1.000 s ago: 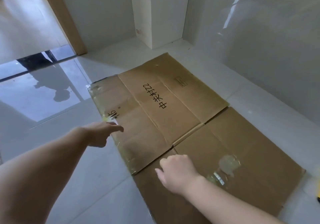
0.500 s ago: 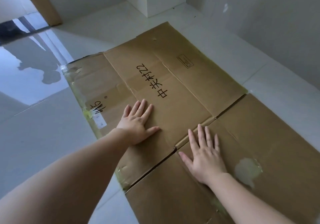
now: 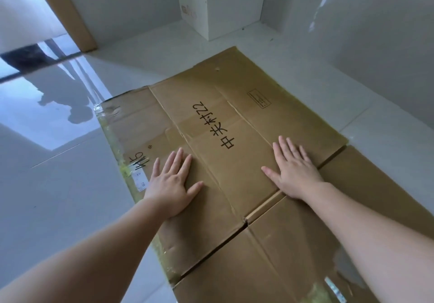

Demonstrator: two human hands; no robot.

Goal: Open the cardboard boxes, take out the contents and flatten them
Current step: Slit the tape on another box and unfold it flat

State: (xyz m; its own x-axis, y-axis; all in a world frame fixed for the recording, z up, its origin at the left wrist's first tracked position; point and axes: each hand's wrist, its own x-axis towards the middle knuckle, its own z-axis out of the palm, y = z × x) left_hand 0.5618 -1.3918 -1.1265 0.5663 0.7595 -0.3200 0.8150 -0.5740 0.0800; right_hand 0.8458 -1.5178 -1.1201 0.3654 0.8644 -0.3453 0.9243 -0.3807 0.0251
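Note:
A large brown cardboard box (image 3: 237,124) lies flattened on the pale floor, with black printed characters on its middle panel and clear tape along its left edge. My left hand (image 3: 172,183) presses flat on the left panel, fingers straight and spread. My right hand (image 3: 293,171) presses flat on the middle panel near the gap between the flaps, fingers straight as well. Neither hand holds anything.
A tall white box (image 3: 220,2) stands against the wall at the back. A wooden door frame (image 3: 65,14) rises at the back left beside a glossy floor area (image 3: 47,115). A grey wall (image 3: 375,32) runs along the right, close to the cardboard.
Both hands went from curled above the cardboard to flat on it. My right hand has since slid forward onto the middle panel, and my view has tilted up slightly.

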